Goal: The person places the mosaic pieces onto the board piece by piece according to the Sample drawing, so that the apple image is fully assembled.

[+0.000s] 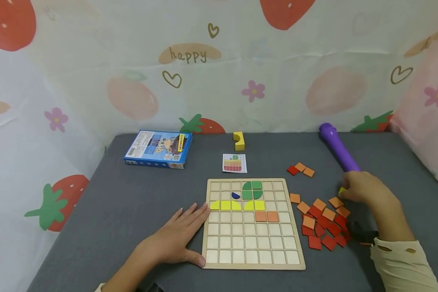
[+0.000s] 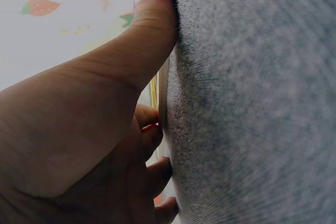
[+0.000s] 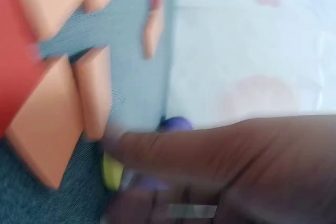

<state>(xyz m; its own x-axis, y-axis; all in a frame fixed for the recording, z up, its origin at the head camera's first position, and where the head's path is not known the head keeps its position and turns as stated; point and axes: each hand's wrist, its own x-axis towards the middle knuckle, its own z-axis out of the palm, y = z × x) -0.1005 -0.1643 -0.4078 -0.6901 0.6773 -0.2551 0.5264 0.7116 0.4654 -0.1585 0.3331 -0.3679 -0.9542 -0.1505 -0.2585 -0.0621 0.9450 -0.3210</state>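
Observation:
My left hand (image 1: 179,239) lies spread at the left edge of a wooden grid board (image 1: 301,243), thumb and fingertips against its rim. On the board sit green pieces (image 1: 257,185), a row of yellow pieces (image 1: 225,205), two orange squares (image 1: 260,216) and a small dark blue piece (image 1: 235,195). To the right of the board, my right hand (image 1: 363,188) pinches a yellow tile (image 3: 112,171) between thumb and fingers, most of it hidden. Orange tiles (image 1: 336,202) and red tiles (image 1: 329,243) lie scattered beside and below that hand.
Behind the right hand lies a purple microphone-shaped object (image 1: 337,148). A small picture card (image 1: 235,163) and a yellow notched block (image 1: 239,141) are beyond the board. At the back left is a blue box (image 1: 158,149). A printed cloth (image 1: 277,93) hangs behind the table.

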